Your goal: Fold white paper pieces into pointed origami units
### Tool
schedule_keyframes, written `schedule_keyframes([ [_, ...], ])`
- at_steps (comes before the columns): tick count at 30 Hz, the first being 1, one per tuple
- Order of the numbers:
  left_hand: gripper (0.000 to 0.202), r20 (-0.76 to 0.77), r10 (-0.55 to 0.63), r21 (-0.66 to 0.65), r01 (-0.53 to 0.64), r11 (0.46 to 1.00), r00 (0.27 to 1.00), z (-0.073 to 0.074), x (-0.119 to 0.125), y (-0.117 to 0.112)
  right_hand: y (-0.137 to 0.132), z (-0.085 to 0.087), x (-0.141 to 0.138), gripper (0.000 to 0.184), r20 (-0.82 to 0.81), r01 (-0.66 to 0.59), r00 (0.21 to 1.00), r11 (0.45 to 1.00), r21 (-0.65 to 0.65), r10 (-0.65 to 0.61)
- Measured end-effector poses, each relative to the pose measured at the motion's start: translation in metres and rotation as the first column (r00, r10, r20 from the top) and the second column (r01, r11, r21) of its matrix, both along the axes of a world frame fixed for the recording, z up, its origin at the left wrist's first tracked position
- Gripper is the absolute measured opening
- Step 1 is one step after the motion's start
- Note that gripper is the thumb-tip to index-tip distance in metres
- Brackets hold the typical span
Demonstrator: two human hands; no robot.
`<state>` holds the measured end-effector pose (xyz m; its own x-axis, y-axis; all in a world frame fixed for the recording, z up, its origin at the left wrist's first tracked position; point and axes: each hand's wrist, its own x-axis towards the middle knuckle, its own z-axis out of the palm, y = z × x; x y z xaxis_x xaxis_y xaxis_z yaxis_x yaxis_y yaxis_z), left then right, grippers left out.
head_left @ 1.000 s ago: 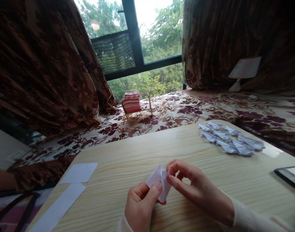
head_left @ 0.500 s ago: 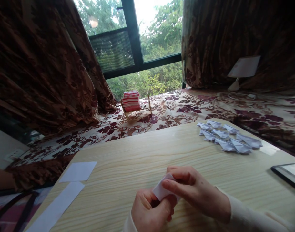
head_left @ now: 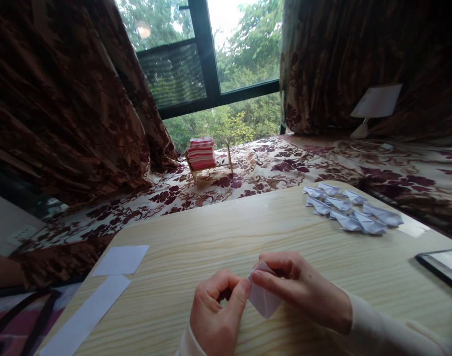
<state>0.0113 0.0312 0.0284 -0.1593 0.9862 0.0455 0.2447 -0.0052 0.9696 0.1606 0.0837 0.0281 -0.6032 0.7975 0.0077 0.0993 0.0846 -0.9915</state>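
Note:
A small folded white paper (head_left: 265,299) is held just above the wooden table (head_left: 166,277), creased down its middle. My left hand (head_left: 220,306) pinches its left corner between thumb and forefinger. From the right, my right hand (head_left: 303,289) grips the upper right side, thumb on the near face; its fingertips cover part of the paper. Several folded white paper pieces (head_left: 354,212) with pointed ends sit grouped at the table's far right. On the left lie a flat white paper sheet (head_left: 122,260) and a longer paper strip (head_left: 87,316).
A dark-edged phone or tablet (head_left: 443,267) rests at the right table edge. Beyond the table, a small rack (head_left: 211,170) holding folded pink-striped cloths (head_left: 201,153) and a white lamp (head_left: 376,101) stand on a floral cover (head_left: 270,163) by the window.
The folded paper has turned so that one corner points down toward me. My left hand has shifted left, from beneath the paper to its left corner. My right hand stays nearly in place.

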Motion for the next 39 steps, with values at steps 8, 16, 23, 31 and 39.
schedule_keyframes([
  [8,0.031,0.223,0.001,-0.044,0.009,0.999,0.975,-0.001,0.000,0.004,0.002,-0.005,-0.002,0.044,-0.084,0.101,0.991,0.995,-0.022,-0.103],
  [16,0.037,0.160,-0.113,-0.119,0.133,0.984,0.981,-0.008,0.000,0.006,0.006,-0.004,0.000,0.039,-0.182,0.127,0.971,0.981,-0.148,-0.153],
  [23,0.041,0.351,0.017,-0.157,0.041,0.987,0.936,-0.010,-0.004,0.007,0.016,-0.021,0.003,0.033,-0.143,0.294,0.945,0.956,-0.023,-0.294],
  [31,0.049,0.649,-0.010,-0.275,0.247,0.929,0.761,-0.017,-0.009,0.012,0.007,-0.024,0.000,0.022,-0.059,0.310,0.949,0.889,0.338,-0.308],
  [39,0.041,0.687,0.027,-0.334,0.282,0.900,0.726,-0.019,-0.011,0.015,0.004,-0.021,-0.001,0.006,-0.132,0.326,0.943,0.769,0.550,-0.306],
])
